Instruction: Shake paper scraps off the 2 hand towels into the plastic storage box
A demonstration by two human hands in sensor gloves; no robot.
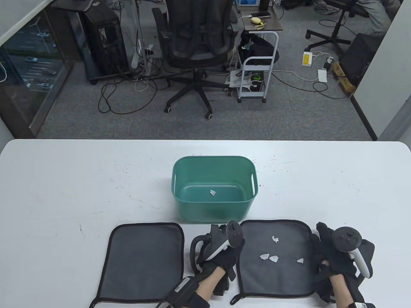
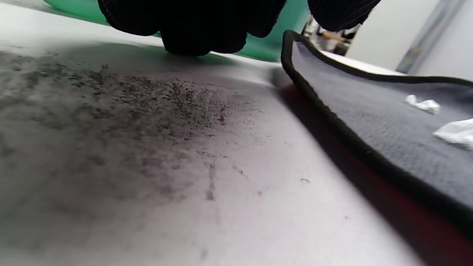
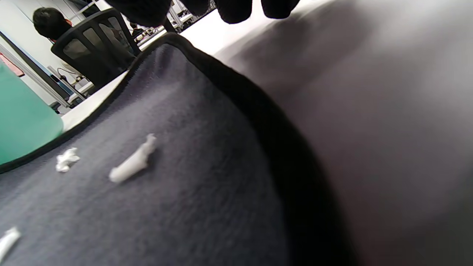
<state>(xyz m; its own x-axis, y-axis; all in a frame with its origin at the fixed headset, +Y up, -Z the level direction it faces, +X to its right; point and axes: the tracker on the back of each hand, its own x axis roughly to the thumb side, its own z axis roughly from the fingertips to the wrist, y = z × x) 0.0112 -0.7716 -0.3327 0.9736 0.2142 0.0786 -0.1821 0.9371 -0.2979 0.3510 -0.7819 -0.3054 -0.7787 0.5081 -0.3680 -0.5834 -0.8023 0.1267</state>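
Observation:
A green plastic storage box point(image 1: 214, 189) stands mid-table with one white paper scrap point(image 1: 212, 192) on its bottom. Two dark grey hand towels with black edging lie flat in front of it. The left towel point(image 1: 144, 261) shows no scraps. The right towel point(image 1: 282, 276) carries several white scraps point(image 1: 264, 256), also seen close up as scraps point(image 3: 133, 164) in the right wrist view. My left hand point(image 1: 224, 256) rests on the table between the towels, fingers point(image 2: 199, 33) touching the tabletop and holding nothing. My right hand point(image 1: 327, 247) sits at the right towel's right edge, its fingertips point(image 3: 236, 9) not gripping anything.
The white table point(image 1: 64, 192) has dark specks and scuffs, with bare surface to the left and right of the box. Beyond its far edge are an office chair point(image 1: 196, 41), a small white cart point(image 1: 257, 64) and cables on the floor.

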